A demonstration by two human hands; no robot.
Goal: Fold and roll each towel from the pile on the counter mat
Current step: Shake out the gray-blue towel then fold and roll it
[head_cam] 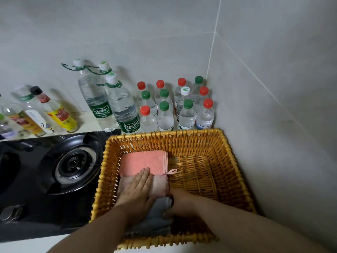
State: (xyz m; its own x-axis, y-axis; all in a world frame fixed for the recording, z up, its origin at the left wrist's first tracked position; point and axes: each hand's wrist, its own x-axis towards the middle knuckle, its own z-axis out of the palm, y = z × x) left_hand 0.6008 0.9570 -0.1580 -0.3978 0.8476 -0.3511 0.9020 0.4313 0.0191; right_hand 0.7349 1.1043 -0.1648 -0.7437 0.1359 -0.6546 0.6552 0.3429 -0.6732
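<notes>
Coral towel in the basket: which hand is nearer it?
Left. The left hand has fingertips on the coral towel; the right hand grips the grey towel, well short.

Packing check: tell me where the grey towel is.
In the head view, the grey towel sits in the near-left corner of the wicker basket, next to the pale pink roll, gripped by the right hand.

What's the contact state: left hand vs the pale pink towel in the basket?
Touching. The head view shows the left hand lying flat on the pale pink towel, straight fingers reaching the coral towel behind.
</notes>
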